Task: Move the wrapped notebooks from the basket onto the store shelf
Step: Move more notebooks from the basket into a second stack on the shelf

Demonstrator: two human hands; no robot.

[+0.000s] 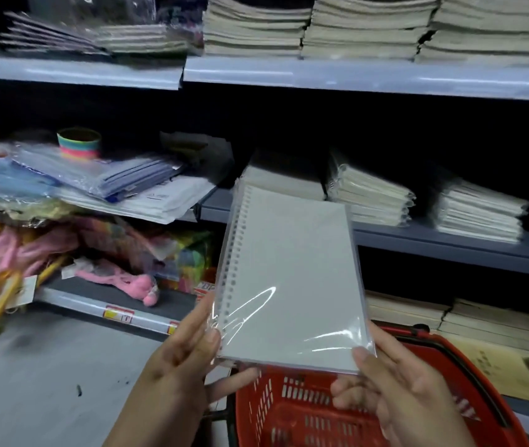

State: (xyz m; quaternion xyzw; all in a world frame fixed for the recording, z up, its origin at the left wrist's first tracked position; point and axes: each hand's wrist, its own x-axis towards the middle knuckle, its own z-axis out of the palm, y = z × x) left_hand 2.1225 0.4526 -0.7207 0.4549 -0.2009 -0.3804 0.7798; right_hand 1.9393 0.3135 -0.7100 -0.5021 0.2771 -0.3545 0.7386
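In the frame's centre, both hands are holding one wrapped notebook [289, 279]: left hand [179, 359] is pinching its lower left corner, right hand [398, 382] its lower right, above the red basket [289, 411].

Left hand [189, 356]: raised, thumb on top, fingers beneath, pinching. Right hand [398, 379]: raised alongside, thumb on top, fingers curled under. Both forearms reach forward.

Rainbow spring toy [79, 144] on plastic-wrapped packets [102, 175], left; pink plush [134, 283] lower down; grey floor [47, 366] beneath; price tag [118, 315] on shelf edge.
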